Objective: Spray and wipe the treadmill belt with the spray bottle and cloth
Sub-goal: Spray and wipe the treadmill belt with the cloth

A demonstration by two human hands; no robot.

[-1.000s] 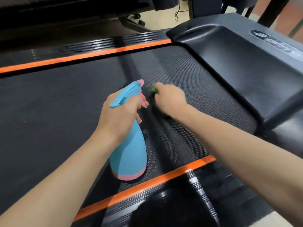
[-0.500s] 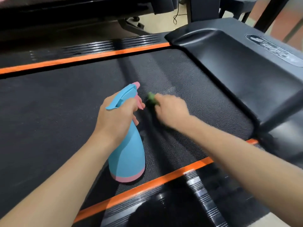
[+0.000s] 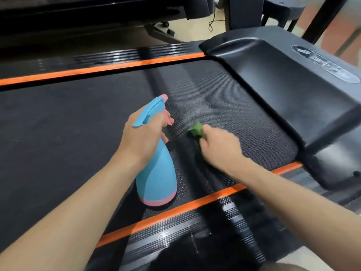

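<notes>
A blue spray bottle (image 3: pixel 158 173) with a pink base and pink trigger stands on the black treadmill belt (image 3: pixel 58 130). My left hand (image 3: pixel 142 137) is wrapped around its neck, fingers on the trigger. Just to its right, my right hand (image 3: pixel 218 147) presses a small green cloth (image 3: pixel 196 130) onto the belt; most of the cloth is hidden under my fingers. A faint pale damp patch shows on the belt beyond the cloth.
Orange stripes (image 3: pixel 109 67) edge the belt on the far and near sides, with ribbed black side rails (image 3: pixel 175 237) outside them. The black motor cover (image 3: pixel 289 90) rises at the right end of the belt. Chair legs and a cable lie on the floor behind.
My right hand has pulled the cloth toward me along the belt, then out to the right, away from the bottle. The left hand and bottle have kept their place on the belt.
</notes>
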